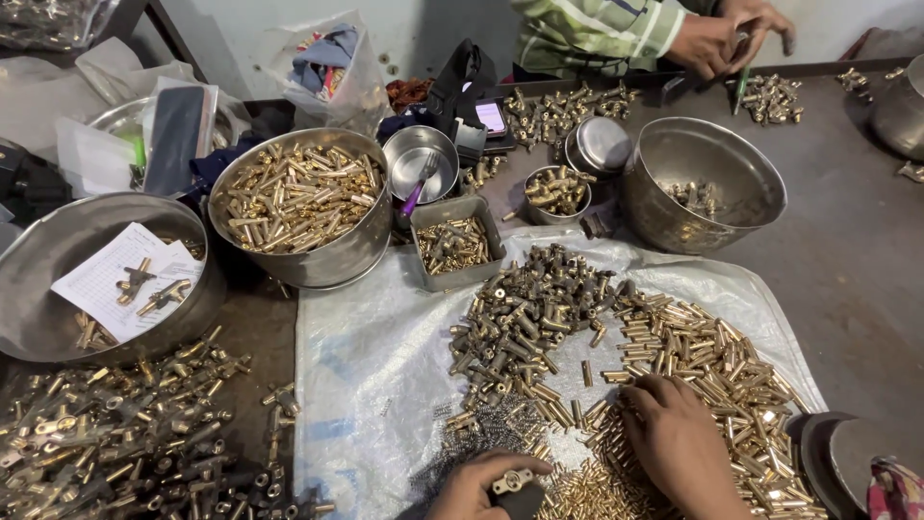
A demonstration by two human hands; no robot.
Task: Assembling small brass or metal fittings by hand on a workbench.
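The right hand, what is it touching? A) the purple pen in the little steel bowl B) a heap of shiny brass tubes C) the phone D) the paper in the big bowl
B: the right hand lies flat, fingers spread, on the brass tubes heaped on the white sheet.
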